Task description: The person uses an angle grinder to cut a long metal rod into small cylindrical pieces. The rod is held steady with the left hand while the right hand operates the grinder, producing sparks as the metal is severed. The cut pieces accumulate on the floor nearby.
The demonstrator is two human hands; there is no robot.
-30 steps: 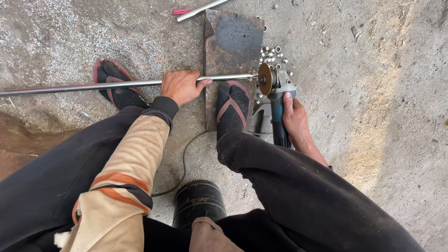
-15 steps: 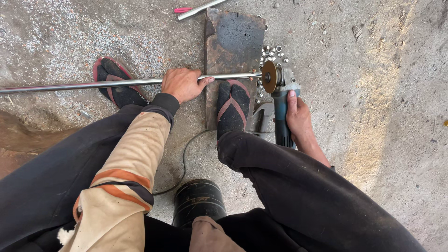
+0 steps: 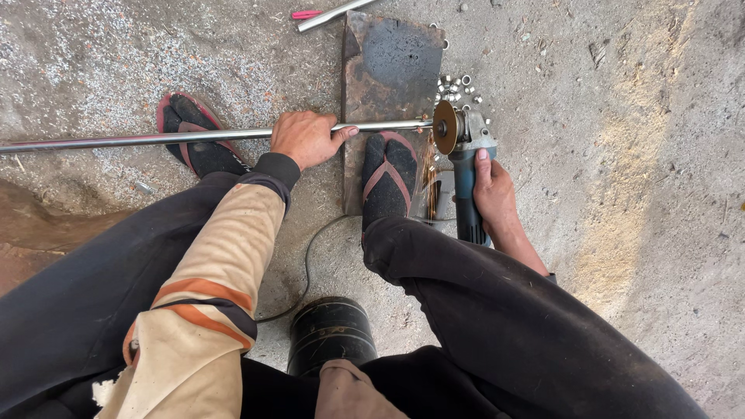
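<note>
The rod (image 3: 155, 140) was a long, thin steel bar, lying level across the concrete floor (image 3: 636, 155) from the left edge of the view to the rusty plate (image 3: 388, 70), where its right end met the grinder's disc (image 3: 445, 126). It looked stiff and fairly light for its length, smooth and round, so it would likely roll or chatter unless pinned. The far left stretch hung unsupported and could whip. The sound place to hold it seemed to be close to the cut, over the plate's left edge.

The left hand (image 3: 306, 138) was closed over the rod just there, fingers wrapped on top and the thumb pointing toward the disc, pressing it down. The right hand (image 3: 493, 190) was clenched around the blue body of the grinder (image 3: 466, 178), index finger stretched up along it. Sparks (image 3: 428, 174) fell beside the right foot (image 3: 389, 178), which stood on the plate just below the rod. The left foot (image 3: 194, 140) lay under the rod farther left. Small cut pieces (image 3: 458, 87) lay heaped at the plate's right edge, just above the disc. The cut end was probably hot and sharp.
</note>
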